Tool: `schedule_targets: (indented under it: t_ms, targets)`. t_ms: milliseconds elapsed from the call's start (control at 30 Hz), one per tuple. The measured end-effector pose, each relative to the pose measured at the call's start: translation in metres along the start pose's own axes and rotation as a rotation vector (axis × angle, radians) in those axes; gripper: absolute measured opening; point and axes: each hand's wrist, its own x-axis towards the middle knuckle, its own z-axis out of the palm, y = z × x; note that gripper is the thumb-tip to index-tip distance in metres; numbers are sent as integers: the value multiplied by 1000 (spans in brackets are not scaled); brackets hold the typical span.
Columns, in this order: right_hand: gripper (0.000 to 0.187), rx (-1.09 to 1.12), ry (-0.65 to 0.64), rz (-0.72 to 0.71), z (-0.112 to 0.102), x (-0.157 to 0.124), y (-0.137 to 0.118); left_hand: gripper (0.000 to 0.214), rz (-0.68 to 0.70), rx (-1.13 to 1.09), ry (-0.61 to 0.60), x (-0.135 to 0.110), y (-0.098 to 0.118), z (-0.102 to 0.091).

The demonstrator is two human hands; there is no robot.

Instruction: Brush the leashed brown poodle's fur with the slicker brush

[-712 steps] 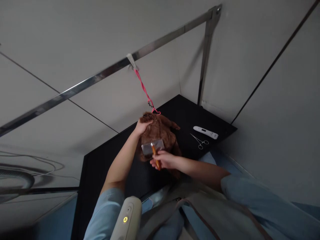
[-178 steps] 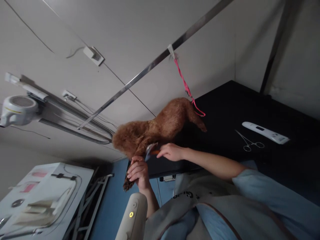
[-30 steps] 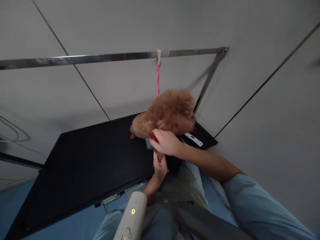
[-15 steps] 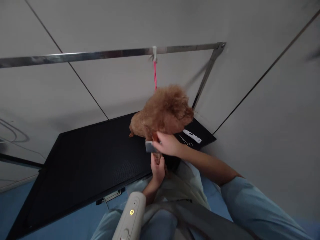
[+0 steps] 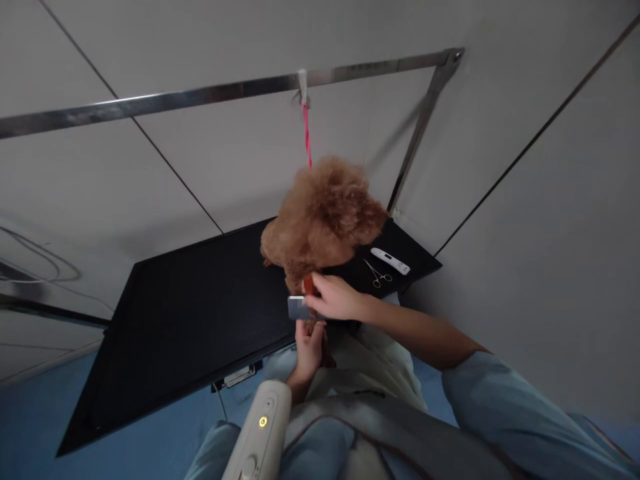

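Note:
A curly brown dog (image 5: 325, 217) is on the black grooming table (image 5: 200, 320), its head toward the right. My right hand (image 5: 334, 297) is closed round the reddish-brown handle of a slicker brush (image 5: 298, 308), whose flat grey head lies against the dog's leg. Just below the brush, my left hand (image 5: 309, 348) grips the lower part of that leg (image 5: 314, 325); the paw is mostly hidden. Right of the dog, a white trimmer (image 5: 390, 261) and a pair of slim metal forceps (image 5: 377, 274) rest on the table.
A metal bar (image 5: 200, 100) crosses above the table, with a pink cord (image 5: 307, 133) running from it down behind the dog. Close below me is a white device (image 5: 260, 433) with a lit yellow button. A pale wall (image 5: 525, 233) stands behind and to the right.
My right hand and the brush have moved down the dog's leg, with the brush head now nearer my left hand. My left hand keeps its hold. The view has shifted slightly.

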Motion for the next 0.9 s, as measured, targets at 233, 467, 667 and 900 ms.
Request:
schedule_targets:
  t_ms: [233,467,667,900]
  targets:
    - [14,318,172,-98,23,-3,16,43,-328,-283,-149,-6,30,-44]
    - [15,555,337,-110,44,2,23,41,-515,-610,-223,-4,41,-92]
    - [13,586,543,27,45,7,22,47,-483,-702,-135,-2,40,-97]
    - [13,708,336,23,45,3,24,48,-505,-511,-180,-9,46,-79]
